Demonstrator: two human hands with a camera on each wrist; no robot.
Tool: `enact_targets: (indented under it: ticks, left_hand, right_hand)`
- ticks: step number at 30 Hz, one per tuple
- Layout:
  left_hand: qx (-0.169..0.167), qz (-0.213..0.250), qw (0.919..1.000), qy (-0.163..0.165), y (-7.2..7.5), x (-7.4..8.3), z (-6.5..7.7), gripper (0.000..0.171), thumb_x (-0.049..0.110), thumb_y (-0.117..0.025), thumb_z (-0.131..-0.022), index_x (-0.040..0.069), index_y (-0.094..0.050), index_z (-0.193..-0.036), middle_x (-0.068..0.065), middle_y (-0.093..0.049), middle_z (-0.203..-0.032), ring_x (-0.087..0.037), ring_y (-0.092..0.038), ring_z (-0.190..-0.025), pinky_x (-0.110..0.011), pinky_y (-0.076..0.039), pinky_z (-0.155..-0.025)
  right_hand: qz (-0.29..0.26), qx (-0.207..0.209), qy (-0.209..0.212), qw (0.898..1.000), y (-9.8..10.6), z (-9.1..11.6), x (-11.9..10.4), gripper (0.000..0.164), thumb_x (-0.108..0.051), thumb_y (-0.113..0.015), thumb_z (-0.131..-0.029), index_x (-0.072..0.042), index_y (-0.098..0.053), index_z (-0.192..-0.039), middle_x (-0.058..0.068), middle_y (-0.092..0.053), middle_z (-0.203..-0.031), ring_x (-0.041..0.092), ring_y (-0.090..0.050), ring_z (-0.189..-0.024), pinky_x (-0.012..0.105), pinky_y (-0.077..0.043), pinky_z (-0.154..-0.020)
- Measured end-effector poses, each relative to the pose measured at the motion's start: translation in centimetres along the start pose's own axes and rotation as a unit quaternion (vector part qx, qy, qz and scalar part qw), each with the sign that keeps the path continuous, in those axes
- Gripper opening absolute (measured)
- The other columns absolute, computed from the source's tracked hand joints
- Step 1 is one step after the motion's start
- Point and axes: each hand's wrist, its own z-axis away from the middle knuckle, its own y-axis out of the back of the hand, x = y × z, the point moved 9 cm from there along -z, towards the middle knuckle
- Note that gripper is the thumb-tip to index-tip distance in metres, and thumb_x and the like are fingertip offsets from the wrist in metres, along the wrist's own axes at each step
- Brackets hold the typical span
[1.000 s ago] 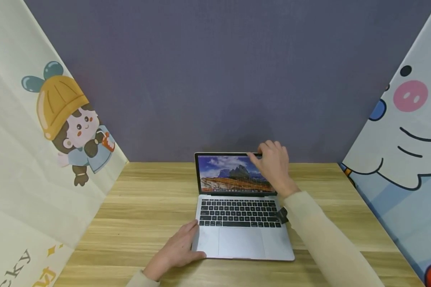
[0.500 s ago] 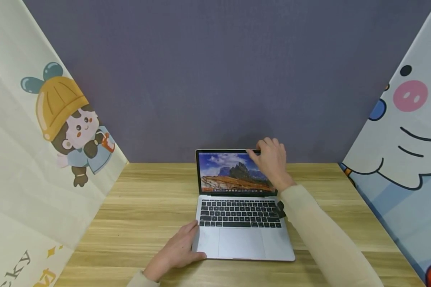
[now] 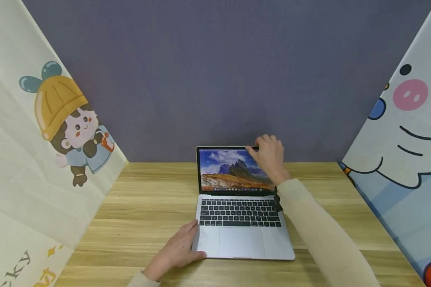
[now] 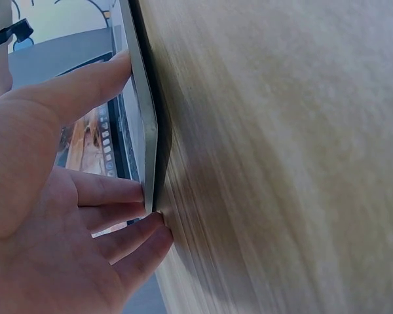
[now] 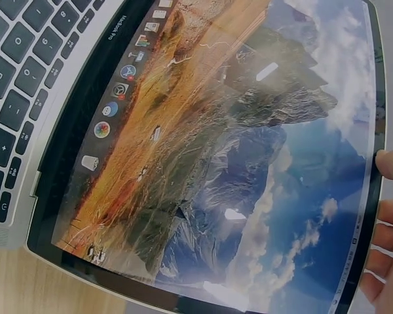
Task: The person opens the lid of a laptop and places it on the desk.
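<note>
A silver laptop (image 3: 241,242) sits on the wooden table, lid raised, its lit screen (image 3: 233,169) showing a mountain picture. My right hand (image 3: 269,155) pinches the top edge of the lid near the right corner, thumb in front and fingers behind. The right wrist view shows that hand (image 5: 390,229) at the lid's edge. At the base's front left corner rests my left hand (image 3: 177,247), thumb on the front edge and fingers along the side. In the left wrist view, the left hand (image 4: 65,190) has mostly straight fingers, two of the fingertips down at the tabletop.
The wooden table (image 3: 143,199) extends on both sides of the laptop. A dark grey panel (image 3: 215,79) rises close behind the lid. Cartoon-printed sheets border the left (image 3: 7,167) and right (image 3: 409,159). A small black device (image 3: 278,201) is on the right wrist.
The laptop lid has tilted back further, so its top edge and my right hand are higher in the head view. My left hand and the base have stayed put.
</note>
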Motion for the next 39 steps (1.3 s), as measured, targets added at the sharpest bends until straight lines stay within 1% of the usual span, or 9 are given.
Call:
enact_targets:
  ticks: [6,11,19,26,29,34,39]
  left_hand:
    - [0.004,0.005,1.0000,-0.003,0.1,0.0,0.1,0.098,0.053,-0.081,-0.079,-0.010,-0.045,-0.146,-0.027,-0.038,-0.156,-0.044,-0.042,-0.139,-0.056,-0.039,-0.112]
    - [0.006,0.008,0.9999,-0.006,0.1,-0.1,0.3,0.098,0.052,-0.081,-0.079,-0.010,-0.045,-0.146,-0.027,-0.038,-0.155,-0.043,-0.042,-0.140,-0.056,-0.038,-0.113]
    - [0.008,0.008,0.9999,-0.008,0.1,0.0,0.4,0.096,0.051,-0.080,-0.081,-0.010,-0.045,-0.146,-0.027,-0.039,-0.155,-0.043,-0.042,-0.140,-0.055,-0.038,-0.113]
    - [0.005,0.011,0.9999,-0.007,0.1,0.0,0.6,0.097,0.052,-0.080,-0.080,-0.010,-0.044,-0.146,-0.026,-0.038,-0.156,-0.043,-0.041,-0.140,-0.056,-0.038,-0.113]
    - [0.003,0.012,0.9999,-0.005,0.1,0.1,0.6,0.097,0.052,-0.080,-0.080,-0.009,-0.045,-0.146,-0.026,-0.038,-0.156,-0.043,-0.041,-0.140,-0.056,-0.039,-0.113]
    - [0.003,0.011,0.9999,-0.004,0.1,0.1,0.6,0.098,0.053,-0.080,-0.080,-0.010,-0.045,-0.146,-0.026,-0.038,-0.156,-0.043,-0.041,-0.140,-0.056,-0.039,-0.113]
    - [0.003,0.009,1.0000,-0.002,0.1,0.1,0.6,0.098,0.053,-0.080,-0.080,-0.010,-0.045,-0.146,-0.026,-0.038,-0.156,-0.043,-0.041,-0.140,-0.056,-0.039,-0.113]
  right_hand:
    - [-0.002,-0.017,-0.012,1.000,-0.7,-0.4,0.2,0.040,-0.044,-0.068,-0.097,-0.004,-0.069,-0.099,0.013,-0.065,-0.098,0.034,-0.053,-0.092,0.050,-0.046,-0.081]
    - [0.003,-0.027,-0.021,0.999,-1.4,-0.5,0.5,0.039,-0.043,-0.066,-0.098,-0.004,-0.069,-0.100,0.014,-0.064,-0.099,0.034,-0.053,-0.093,0.051,-0.046,-0.082]
    - [0.022,-0.025,-0.024,0.999,-2.2,-0.8,0.7,0.040,-0.045,-0.064,-0.099,-0.005,-0.070,-0.101,0.013,-0.064,-0.098,0.034,-0.054,-0.092,0.050,-0.048,-0.080]
    - [0.029,-0.027,-0.031,0.999,-2.8,-0.8,0.8,0.041,-0.044,-0.063,-0.100,-0.004,-0.070,-0.107,0.015,-0.064,-0.103,0.035,-0.054,-0.098,0.052,-0.048,-0.086]
    - [0.030,-0.022,-0.028,0.999,-3.1,-0.8,0.9,0.041,-0.043,-0.063,-0.100,-0.003,-0.070,-0.109,0.016,-0.064,-0.104,0.036,-0.055,-0.099,0.053,-0.049,-0.088]
    - [0.025,-0.016,-0.021,0.999,-3.4,-1.1,0.9,0.040,-0.041,-0.065,-0.100,-0.002,-0.070,-0.108,0.016,-0.065,-0.103,0.036,-0.056,-0.098,0.054,-0.049,-0.089]
    - [0.027,-0.024,-0.024,0.999,-3.8,-1.3,1.0,0.039,-0.041,-0.063,-0.101,-0.003,-0.069,-0.108,0.016,-0.064,-0.103,0.036,-0.055,-0.098,0.054,-0.049,-0.090]
